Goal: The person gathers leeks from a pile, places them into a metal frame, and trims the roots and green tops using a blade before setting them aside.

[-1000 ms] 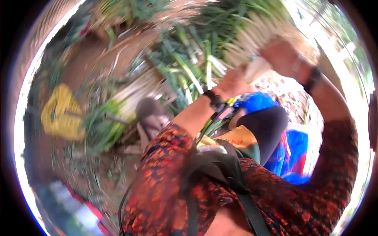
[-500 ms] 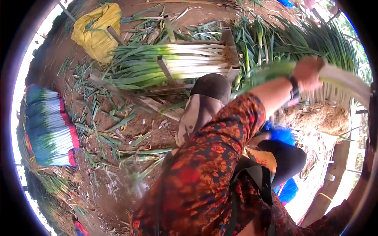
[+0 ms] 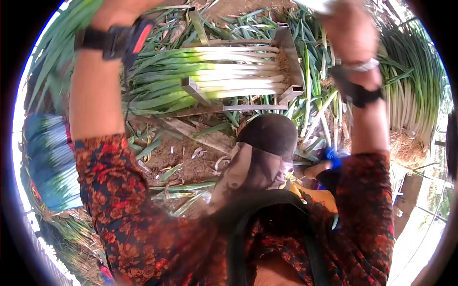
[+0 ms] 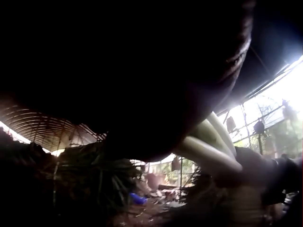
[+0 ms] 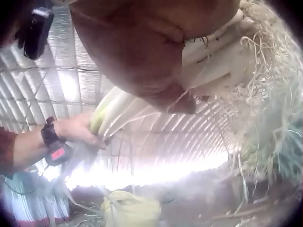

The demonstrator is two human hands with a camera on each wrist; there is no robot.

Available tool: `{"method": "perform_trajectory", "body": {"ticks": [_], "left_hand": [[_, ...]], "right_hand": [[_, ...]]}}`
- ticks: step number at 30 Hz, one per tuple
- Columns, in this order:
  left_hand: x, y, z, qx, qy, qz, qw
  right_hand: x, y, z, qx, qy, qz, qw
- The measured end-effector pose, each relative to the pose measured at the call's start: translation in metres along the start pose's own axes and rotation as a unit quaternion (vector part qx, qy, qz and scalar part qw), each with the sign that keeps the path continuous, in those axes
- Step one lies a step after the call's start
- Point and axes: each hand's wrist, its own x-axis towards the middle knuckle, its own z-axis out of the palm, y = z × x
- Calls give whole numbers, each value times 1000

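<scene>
Both my hands hold up one bunch of long green onions, stretched between them. In the head view my left hand (image 3: 121, 12) is at the top left, beside the bunch's green leaves (image 3: 59, 52). My right hand (image 3: 350, 35) is at the top right, slightly blurred. The right wrist view shows that hand's fingers curled round the white root end (image 5: 218, 61), with roots hanging beyond it. There too, the left hand grips the green onions (image 5: 116, 111) where white turns to green. The middle of the bunch lies above the head view's edge.
Green onions lie in rows in a metal frame (image 3: 293, 57) on the ground. A big heap of them (image 3: 410, 90) stands at the right, roots down. Blue-wrapped bundles (image 3: 52, 162) lie at the left. Loose leaves litter the soil (image 3: 164, 159). A yellow sack (image 5: 130, 208) is behind.
The hands were close together on the white stalks at the upper right. They are now raised and far apart, the left hand having swung left. The head view has turned.
</scene>
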Motion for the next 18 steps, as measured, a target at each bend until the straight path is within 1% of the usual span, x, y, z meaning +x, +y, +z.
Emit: {"method": "perform_trajectory", "body": {"ticks": [1,2,3,4,5,6,7,8,9,10,11,12,13,16,17,18], "left_hand": [[-20,-6,6,46,-20,-9,999],[-41,-23,25,58,-70,-102,991],[-65,-40,53,69,-120,-195,971],[-90,-54,84,45,-68,-111,991],[-104,-44,99,48,-183,-161,969],[-125,-41,128,40,-246,-189,950],[-151,-39,163,-24,-254,-208,944],[-170,-30,192,-58,-322,-241,914],[-210,-27,244,-67,-360,-266,892],[-239,-6,283,-72,-408,-311,855],[-261,16,300,20,-300,-300,905],[-267,15,305,11,-271,-300,915],[-271,15,307,1,-244,-299,923],[-269,12,308,6,-268,-303,914],[-272,14,310,2,-238,-301,924],[-272,14,313,-4,-232,-300,925]], "right_hand": [[-7,-14,30,58,14,7,998],[-12,-35,49,37,-99,46,993],[-19,-51,65,16,-210,83,974],[-34,-54,89,4,-242,90,966],[-52,-55,115,-10,-273,95,957],[-71,-56,133,-20,-334,105,936],[-95,-58,151,-30,-395,114,911],[-135,-52,181,-68,-461,92,880],[-166,-46,206,-105,-521,69,844],[-179,-55,202,-101,-548,84,826],[-191,-64,197,-97,-573,100,808],[-198,-66,202,-50,-574,131,807],[-205,-68,202,-35,-538,81,839],[-211,-86,212,-2,-497,146,855],[-212,-90,213,-1,-487,174,856],[-211,-93,218,-11,-534,211,819]]}}
